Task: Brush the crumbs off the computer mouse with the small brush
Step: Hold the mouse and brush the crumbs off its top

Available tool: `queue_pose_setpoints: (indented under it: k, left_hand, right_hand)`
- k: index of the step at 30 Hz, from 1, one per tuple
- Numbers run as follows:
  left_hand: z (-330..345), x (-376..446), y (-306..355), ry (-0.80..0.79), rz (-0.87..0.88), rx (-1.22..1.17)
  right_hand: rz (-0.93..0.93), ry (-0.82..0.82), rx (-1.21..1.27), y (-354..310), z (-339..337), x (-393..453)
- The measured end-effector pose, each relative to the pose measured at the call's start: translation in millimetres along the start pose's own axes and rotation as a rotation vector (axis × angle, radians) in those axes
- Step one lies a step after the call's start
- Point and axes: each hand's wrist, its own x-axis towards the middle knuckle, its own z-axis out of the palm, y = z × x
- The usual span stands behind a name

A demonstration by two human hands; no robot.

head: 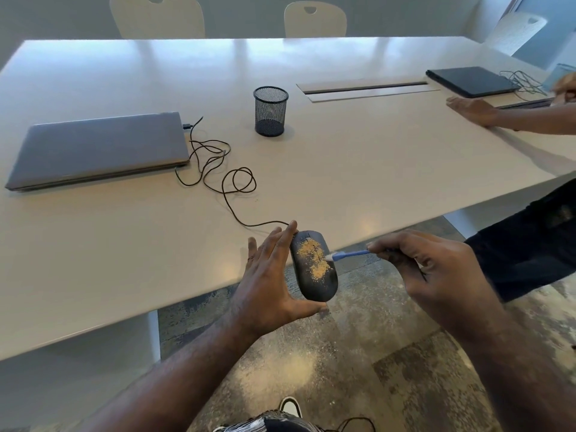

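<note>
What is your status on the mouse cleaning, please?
Left hand holds mouse at table edge. Right hand pinches brush, bristles touching mouse's right side. Crumbs still on top. Nothing in the way.

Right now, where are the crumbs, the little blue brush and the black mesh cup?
crumbs (313,258), head view, on the tan patch atop the mouse.
blue brush (352,253), head view, on its thin blue handle.
black mesh cup (270,112), head view, on its side wall.
</note>
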Motion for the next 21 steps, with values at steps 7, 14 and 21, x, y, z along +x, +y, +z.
queue_pose_setpoints:
  k: [7, 14, 21]
  left_hand:
    - [-1.2, 2.5, -1.5, 0.003, -0.001, 0.011]
    - [1.5, 5.0, -1.2, 0.007, -0.005, 0.004]
    - [3.0, 5.1, -2.5, 0.017, -0.011, 0.006]
  right_hand:
    - [0.04, 0.027, 0.017, 4.3, -3.2, -0.6]
    - [0.018, -0.018, 0.005, 0.6, 0.6, 0.3]
    - [-0.008, 0.041, 0.023, -1.1, -3.6, -0.4]
